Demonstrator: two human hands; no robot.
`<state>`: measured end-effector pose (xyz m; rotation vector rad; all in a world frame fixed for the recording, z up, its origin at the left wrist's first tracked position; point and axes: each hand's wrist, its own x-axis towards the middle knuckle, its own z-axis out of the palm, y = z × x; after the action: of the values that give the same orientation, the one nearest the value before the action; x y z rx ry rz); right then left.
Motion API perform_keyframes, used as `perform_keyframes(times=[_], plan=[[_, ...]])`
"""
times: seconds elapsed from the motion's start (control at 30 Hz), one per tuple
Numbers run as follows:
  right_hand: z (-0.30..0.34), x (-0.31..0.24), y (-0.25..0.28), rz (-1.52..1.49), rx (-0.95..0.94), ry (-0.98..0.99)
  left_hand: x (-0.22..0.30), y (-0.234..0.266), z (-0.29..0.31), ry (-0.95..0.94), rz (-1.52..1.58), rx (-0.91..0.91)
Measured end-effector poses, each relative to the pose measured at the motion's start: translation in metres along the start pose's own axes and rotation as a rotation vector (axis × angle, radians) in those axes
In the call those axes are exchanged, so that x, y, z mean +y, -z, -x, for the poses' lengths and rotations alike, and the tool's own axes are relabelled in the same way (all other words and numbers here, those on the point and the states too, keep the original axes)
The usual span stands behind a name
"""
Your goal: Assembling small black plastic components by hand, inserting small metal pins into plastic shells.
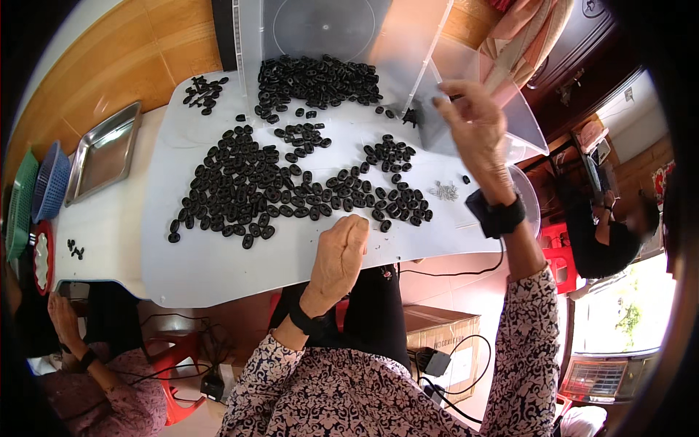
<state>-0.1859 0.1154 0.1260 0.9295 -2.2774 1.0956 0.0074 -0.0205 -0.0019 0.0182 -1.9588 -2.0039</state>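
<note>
My left hand point(338, 253) is closed in a fist at the table's front edge, just in front of the small black oval pieces with holes point(244, 178). Whatever it may hold is hidden inside the fingers. My right hand point(475, 131) is raised at the right, by a clear plastic bin point(520, 124). Its fingers are apart and nothing shows in them. Below and left of it, a little black cluster of parts point(410, 116) lies beside the bin. A small heap of tiny silvery pieces point(445, 191) sits on the white table point(218, 273), near one loose black piece point(466, 179).
Behind the piles, a clear upright container point(324, 33) lies with many black pieces point(320, 79) spilling from its mouth. A steel tray point(105, 153), a blue basket point(51, 182) and a green basket point(22, 204) are at the left. Other people sit at lower left and far right.
</note>
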Motion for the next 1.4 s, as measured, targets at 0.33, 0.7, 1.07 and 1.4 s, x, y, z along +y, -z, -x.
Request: perform_keyframes(times=[0.33,0.7,1.07,1.4], plan=[[-0.003,-0.013,-0.158,0.027,-0.547,0.288,0.011,-0.001,0.000,-0.172,-0.119,0.005],[0.011,-0.019,-0.143,-0.154,-0.580,0.088,0.007,0.002,-0.001,-0.115,-0.136,0.006],[-0.026,0.005,-0.187,0.027,-0.441,0.413,0.006,-0.002,0.000,-0.143,-0.146,-0.002],[-0.008,0.005,-0.151,-0.078,-0.727,0.183,0.009,-0.001,-0.003,-0.159,-0.169,-0.026]])
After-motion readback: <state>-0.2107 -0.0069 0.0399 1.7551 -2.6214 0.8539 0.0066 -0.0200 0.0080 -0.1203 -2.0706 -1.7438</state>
